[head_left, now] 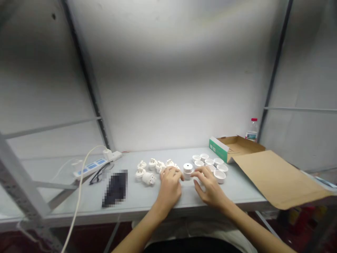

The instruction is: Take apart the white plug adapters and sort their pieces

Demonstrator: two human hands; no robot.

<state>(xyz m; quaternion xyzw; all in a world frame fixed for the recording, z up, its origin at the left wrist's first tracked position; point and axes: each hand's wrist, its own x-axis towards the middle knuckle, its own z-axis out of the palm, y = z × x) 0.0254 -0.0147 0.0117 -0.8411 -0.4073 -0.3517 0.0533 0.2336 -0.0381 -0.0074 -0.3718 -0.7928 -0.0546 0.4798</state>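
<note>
A white cylindrical piece (187,168) with a small dark spot on top stands on the table between my hands. Just left of it, my left hand (170,182) rests with bent, loosely parted fingers, its fingertips beside the white plug-like pieces (149,178) and partly covering some of them. To the right, my right hand (209,186) is open, thumb apart from the fingers, index fingertip close to the cylinder. It seems to hold nothing. Behind and beside it are several round white cups (219,176), some hidden by the hand.
A green and brown cardboard box (219,149) lies at the back right, its large flap (279,179) reaching past the front edge. Behind it stands a red-capped bottle (252,130). A power strip (92,167), a white cable (79,196) and a pixelated dark patch (116,189) are at left.
</note>
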